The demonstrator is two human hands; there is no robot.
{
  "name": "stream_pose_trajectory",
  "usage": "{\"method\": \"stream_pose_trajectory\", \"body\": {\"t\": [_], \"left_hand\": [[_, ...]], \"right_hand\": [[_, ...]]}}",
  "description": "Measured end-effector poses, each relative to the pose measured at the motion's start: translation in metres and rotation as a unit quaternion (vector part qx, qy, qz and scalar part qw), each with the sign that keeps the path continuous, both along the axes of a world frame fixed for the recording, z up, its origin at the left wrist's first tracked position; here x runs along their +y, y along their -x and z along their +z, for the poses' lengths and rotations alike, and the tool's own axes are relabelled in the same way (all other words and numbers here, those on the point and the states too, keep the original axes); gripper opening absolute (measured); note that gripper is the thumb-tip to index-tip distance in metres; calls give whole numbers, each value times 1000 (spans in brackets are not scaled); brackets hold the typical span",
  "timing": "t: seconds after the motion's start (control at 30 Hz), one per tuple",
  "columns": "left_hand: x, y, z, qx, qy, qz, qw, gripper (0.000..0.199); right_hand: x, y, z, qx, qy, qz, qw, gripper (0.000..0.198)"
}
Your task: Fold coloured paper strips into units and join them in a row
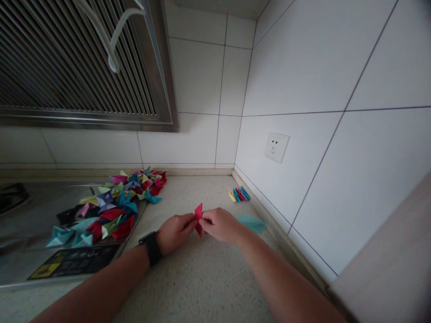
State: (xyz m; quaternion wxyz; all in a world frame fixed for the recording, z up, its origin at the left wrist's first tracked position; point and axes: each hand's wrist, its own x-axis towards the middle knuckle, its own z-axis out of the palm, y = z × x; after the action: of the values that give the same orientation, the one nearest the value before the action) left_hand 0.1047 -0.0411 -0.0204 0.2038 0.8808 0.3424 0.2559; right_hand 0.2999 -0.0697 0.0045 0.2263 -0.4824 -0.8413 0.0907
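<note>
Between my two hands, just above the speckled countertop (188, 278), is a small piece of folded red paper (199, 211) with pointed ends above and below the fingers. My left hand (175, 232), with a black watch (151, 248) on its wrist, pinches the left side of the paper. From the right, my right hand (220, 224) pinches the same paper, its fingers curled and close to the left fingertips. Part of a teal paper sheet (252, 222) lies behind my right wrist. The fingers cover the middle of the red paper.
Left, a heap of colourful folded paper pieces (124, 202) spreads over a gas stove's shiny top (20, 255). Several small folded papers (239, 194) stand in a row near the corner. A range hood (173, 89) hangs at upper left. The right tiled wall holds a power socket (277, 147).
</note>
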Motion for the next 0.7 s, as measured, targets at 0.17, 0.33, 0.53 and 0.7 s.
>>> {"method": "stream_pose_trajectory", "body": {"t": [0.17, 0.33, 0.53, 0.7], "left_hand": [[0, 0, 0, 33, -23, 26, 999, 31], [1, 0, -2, 40, -40, 55, 997, 29], [-1, -3, -1, 28, -44, 66, 996, 27], [-2, -4, 0, 5, -33, 44, 998, 28]], "right_hand": [[0, 1, -2, -2, 2, -18, 1000, 26], [0, 2, -2, 12, 15, -23, 1000, 21], [1, 3, -4, 24, 33, -24, 999, 16], [4, 2, -7, 15, 39, -37, 998, 15]]}}
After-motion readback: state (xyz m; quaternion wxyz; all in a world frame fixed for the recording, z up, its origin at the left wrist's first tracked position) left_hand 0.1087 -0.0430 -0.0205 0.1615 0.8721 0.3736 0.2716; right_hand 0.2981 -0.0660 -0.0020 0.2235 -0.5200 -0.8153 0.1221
